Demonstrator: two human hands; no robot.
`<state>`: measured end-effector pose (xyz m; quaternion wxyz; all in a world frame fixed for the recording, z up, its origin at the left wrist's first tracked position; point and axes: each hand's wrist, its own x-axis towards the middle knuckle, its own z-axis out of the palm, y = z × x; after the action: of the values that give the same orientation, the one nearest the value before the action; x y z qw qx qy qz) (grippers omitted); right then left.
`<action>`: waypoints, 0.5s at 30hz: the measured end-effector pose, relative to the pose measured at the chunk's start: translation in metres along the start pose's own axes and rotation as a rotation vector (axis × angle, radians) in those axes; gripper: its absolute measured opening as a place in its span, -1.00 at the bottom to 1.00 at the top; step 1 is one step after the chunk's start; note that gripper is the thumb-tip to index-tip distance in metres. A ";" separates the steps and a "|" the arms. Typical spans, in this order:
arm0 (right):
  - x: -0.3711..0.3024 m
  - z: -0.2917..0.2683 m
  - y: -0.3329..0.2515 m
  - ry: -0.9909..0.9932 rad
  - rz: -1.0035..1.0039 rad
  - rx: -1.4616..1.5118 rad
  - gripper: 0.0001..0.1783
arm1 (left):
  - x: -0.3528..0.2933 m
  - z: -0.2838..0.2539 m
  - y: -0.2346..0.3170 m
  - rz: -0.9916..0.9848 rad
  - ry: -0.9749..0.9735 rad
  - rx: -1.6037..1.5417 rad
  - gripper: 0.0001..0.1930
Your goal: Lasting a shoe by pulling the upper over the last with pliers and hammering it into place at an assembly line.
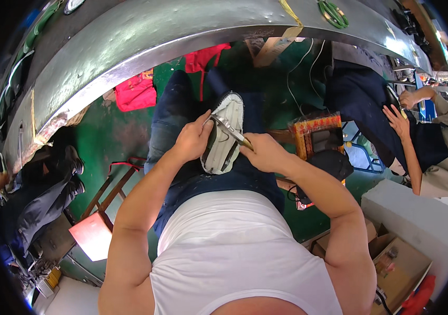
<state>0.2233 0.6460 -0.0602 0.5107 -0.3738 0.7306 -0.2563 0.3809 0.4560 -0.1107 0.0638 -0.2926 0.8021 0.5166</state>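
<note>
A shoe (227,155) rests on my dark-trousered lap, its pale underside facing up and a rough whitish edge round its far end. My left hand (194,140) grips the shoe's left side, fingers closed near its middle. In my closed right hand (265,152) is a metal hand tool with a tan handle (246,142). Its shiny bent end lies slantwise across the shoe, reaching close to my left fingertips. Whether the tool is a pair of pincers or something else, I cannot tell. The shoe's left edge is partly hidden by my left hand.
A metal-covered bench edge (182,37) curves across ahead of me, bearing a green coil (333,14). Red cloth (136,92) lies below it. A wooden stool (92,231) stands at left, a cardboard box (400,262) at lower right. Other people sit on both sides.
</note>
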 end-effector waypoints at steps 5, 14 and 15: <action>-0.014 0.001 -0.009 0.014 0.016 -0.150 -0.76 | -0.024 0.008 -0.010 0.270 0.203 0.051 -0.50; -0.033 -0.007 -0.012 -0.027 -0.192 -0.405 -0.54 | -0.048 0.024 -0.013 0.423 0.482 0.044 -0.92; -0.031 -0.006 -0.017 -0.011 -0.165 -0.436 -0.55 | -0.047 0.025 -0.011 0.446 0.498 0.066 -0.93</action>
<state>0.2283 0.6612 -0.0277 0.3992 -0.5351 0.7329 -0.1313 0.4205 0.4940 -0.1116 -0.2394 -0.2250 0.8536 0.4042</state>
